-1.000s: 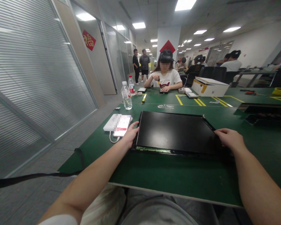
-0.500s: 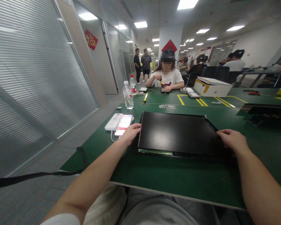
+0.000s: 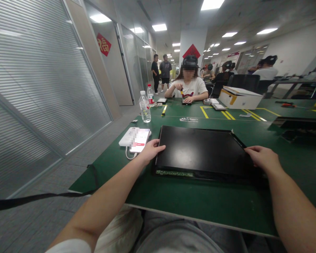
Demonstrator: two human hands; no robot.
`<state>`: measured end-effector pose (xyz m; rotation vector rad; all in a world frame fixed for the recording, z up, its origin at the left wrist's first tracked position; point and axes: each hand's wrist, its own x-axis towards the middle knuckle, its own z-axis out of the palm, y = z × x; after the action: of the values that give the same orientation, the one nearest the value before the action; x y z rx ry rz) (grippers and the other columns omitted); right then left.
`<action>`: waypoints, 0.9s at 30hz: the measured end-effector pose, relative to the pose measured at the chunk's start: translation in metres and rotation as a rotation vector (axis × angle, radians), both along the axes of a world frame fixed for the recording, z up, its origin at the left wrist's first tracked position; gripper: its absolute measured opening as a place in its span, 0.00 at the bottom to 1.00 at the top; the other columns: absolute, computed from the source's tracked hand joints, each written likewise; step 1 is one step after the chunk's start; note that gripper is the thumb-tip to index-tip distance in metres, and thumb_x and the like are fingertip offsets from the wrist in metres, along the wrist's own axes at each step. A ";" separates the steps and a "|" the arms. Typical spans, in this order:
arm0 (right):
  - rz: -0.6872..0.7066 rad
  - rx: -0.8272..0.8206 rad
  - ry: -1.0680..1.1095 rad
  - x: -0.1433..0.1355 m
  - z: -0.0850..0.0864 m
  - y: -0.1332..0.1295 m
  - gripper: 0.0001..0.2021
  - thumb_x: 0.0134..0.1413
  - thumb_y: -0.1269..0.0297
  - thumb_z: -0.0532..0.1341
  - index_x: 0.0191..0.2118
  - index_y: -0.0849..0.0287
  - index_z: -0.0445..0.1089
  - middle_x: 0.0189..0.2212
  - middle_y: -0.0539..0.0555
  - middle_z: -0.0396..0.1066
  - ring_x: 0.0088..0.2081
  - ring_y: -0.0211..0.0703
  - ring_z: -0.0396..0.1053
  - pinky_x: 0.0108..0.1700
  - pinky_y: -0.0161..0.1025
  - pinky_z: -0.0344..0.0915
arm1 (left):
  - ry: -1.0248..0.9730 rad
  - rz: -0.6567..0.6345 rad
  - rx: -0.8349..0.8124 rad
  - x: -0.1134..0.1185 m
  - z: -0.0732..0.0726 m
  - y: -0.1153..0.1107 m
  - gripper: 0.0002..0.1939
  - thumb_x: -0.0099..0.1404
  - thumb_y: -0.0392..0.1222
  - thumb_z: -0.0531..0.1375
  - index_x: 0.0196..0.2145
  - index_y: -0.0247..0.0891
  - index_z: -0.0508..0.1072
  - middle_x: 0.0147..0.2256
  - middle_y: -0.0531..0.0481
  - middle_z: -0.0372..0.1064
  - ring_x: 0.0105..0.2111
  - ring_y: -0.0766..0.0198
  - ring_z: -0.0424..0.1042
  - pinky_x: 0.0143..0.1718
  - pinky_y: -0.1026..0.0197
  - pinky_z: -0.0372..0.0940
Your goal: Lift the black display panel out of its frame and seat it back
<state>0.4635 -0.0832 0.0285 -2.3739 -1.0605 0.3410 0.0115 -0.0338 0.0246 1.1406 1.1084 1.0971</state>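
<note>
A black flat display panel (image 3: 197,149) lies on the green table in front of me, in a thin dark frame. Along its near left edge a green circuit board strip (image 3: 173,173) shows. My left hand (image 3: 151,150) grips the panel's left edge, thumb on the top face and fingers at the side. At the right edge, my right hand (image 3: 264,158) has its thumb and fingers pinched on the rim of the panel or its frame; which of the two I cannot tell. The fingertips of both hands are partly hidden.
Left of the panel lie a lit phone (image 3: 140,140) and a white power bank (image 3: 125,137) joined by a cable. Two bottles stand behind them, one a clear water bottle (image 3: 145,109). A person (image 3: 189,86) works across the table (image 3: 200,203). A white box (image 3: 241,98) sits far right.
My left thumb has moved from the panel's side edge onto its top face. The panel's near left edge sits slightly lower, while my right hand keeps its place at the right edge.
</note>
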 end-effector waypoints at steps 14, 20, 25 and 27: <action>-0.066 0.129 0.152 0.001 -0.004 0.001 0.15 0.50 0.58 0.62 0.42 0.56 0.80 0.29 0.54 0.78 0.20 0.42 0.68 0.29 0.41 0.68 | -0.278 -0.033 0.045 0.009 0.013 -0.008 0.28 0.51 0.35 0.76 0.49 0.36 0.73 0.43 0.42 0.82 0.46 0.49 0.81 0.49 0.52 0.74; -0.080 0.178 0.162 0.013 -0.011 0.003 0.20 0.52 0.57 0.60 0.49 0.55 0.78 0.41 0.57 0.81 0.25 0.45 0.71 0.33 0.43 0.69 | -0.332 -0.044 0.055 0.006 0.018 -0.009 0.30 0.51 0.35 0.75 0.50 0.37 0.70 0.42 0.44 0.82 0.40 0.52 0.83 0.43 0.55 0.74; -0.046 0.119 0.005 0.028 -0.014 0.010 0.19 0.57 0.50 0.58 0.44 0.55 0.80 0.46 0.62 0.81 0.49 0.60 0.77 0.48 0.48 0.70 | -0.353 -0.048 0.073 0.007 0.020 -0.011 0.34 0.50 0.37 0.76 0.52 0.39 0.69 0.45 0.44 0.81 0.43 0.50 0.82 0.47 0.52 0.75; -0.013 0.076 0.007 0.033 -0.017 0.014 0.22 0.61 0.48 0.54 0.41 0.55 0.82 0.46 0.64 0.81 0.51 0.63 0.76 0.50 0.49 0.70 | -0.364 -0.065 0.097 0.008 0.021 -0.013 0.35 0.50 0.39 0.77 0.53 0.40 0.69 0.46 0.45 0.81 0.45 0.49 0.82 0.48 0.50 0.75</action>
<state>0.4963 -0.0690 0.0111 -2.3100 -1.0367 0.2989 0.0191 -0.0469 0.0455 0.9943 0.7358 1.2588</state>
